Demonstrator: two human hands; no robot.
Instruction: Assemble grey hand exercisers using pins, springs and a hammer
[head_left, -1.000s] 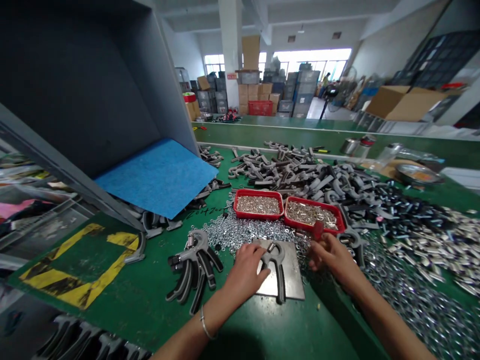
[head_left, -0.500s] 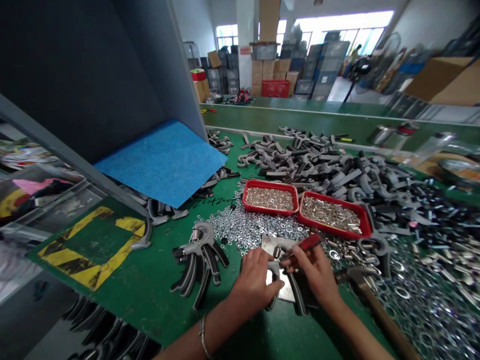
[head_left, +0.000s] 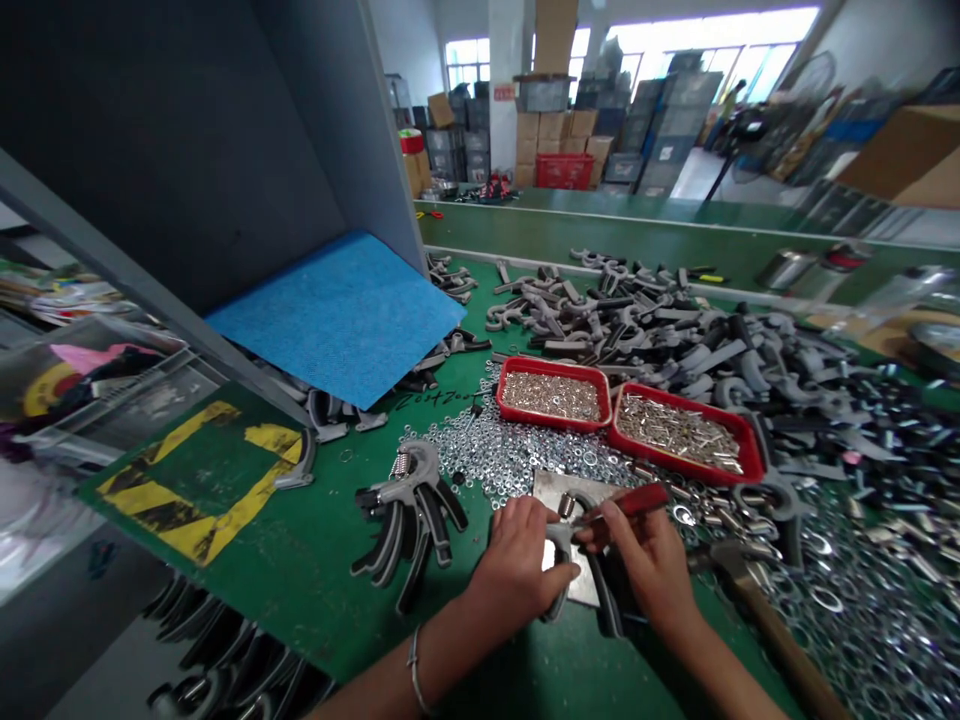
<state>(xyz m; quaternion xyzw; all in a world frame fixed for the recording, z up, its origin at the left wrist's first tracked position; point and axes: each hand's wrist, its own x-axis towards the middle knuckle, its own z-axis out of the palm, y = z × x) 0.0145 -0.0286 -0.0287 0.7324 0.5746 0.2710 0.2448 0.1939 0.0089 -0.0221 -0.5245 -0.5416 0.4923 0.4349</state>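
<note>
My left hand is closed around one grey-and-black handle of a spring hand grip, its thumb pressed along the handle. Part of the grip lies over a flat metal plate, and its small coil spring shows at the top. In my right hand is a tool with a red handle, likely a screwdriver. The tool's front end points at the grip's joint beside my left fingers; its tip is hidden. Several assembled hand grips lie bunched to the left of my hands.
Behind my hands stand a red tray of small metal parts and a red tray of pins. Loose nuts surround them. At right lie a hammer and metal rings. Grey handles are heaped behind, near a blue sheet.
The whole view has shifted slightly, so the bench appears farther right. Both hands keep their hold, and the red handle now lies a little flatter.
</note>
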